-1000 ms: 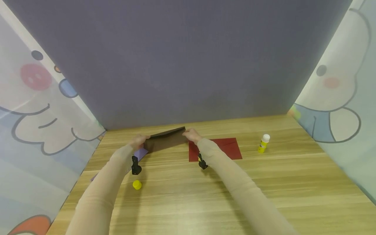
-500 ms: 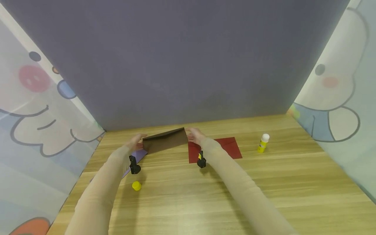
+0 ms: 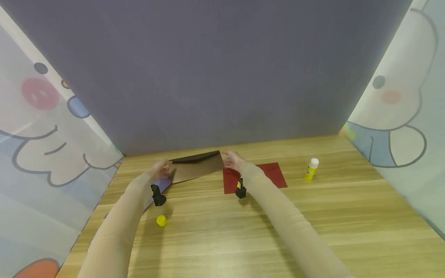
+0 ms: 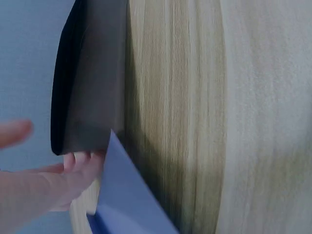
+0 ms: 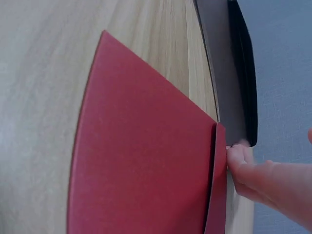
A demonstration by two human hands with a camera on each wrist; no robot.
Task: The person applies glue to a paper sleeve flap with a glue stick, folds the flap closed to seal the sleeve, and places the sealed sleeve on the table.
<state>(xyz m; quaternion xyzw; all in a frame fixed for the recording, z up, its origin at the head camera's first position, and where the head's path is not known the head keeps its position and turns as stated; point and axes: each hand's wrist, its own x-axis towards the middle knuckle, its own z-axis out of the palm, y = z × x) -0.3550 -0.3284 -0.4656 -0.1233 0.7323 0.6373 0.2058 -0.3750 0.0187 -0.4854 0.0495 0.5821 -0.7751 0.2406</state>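
Observation:
A dark brown envelope (image 3: 198, 170) lies at the back of the table between my hands, its darker flap along the far long edge. My left hand (image 3: 160, 170) is at its left end. In the left wrist view, fingers (image 4: 85, 170) meet that end while the thumb stands apart. My right hand (image 3: 233, 160) is at the other end, fingertips (image 5: 239, 151) right at the corner and thumb held away. Under the right forearm lies a red envelope (image 3: 274, 175), and its near corner shows large in the right wrist view. A purple envelope (image 3: 163, 184) is partly hidden beneath the left arm.
A yellow tube with a white top (image 3: 311, 169), like a glue stick, stands on the right. A small yellow cap (image 3: 161, 220) sits near the left forearm. Behind the wooden table (image 3: 215, 239) rises a grey panel (image 3: 222, 77); printed curtains (image 3: 389, 116) hang at both sides.
Both hands have let go of the brown envelope's upper corners and slid outward to its short ends. The flap has come down, and the envelope lies flatter.

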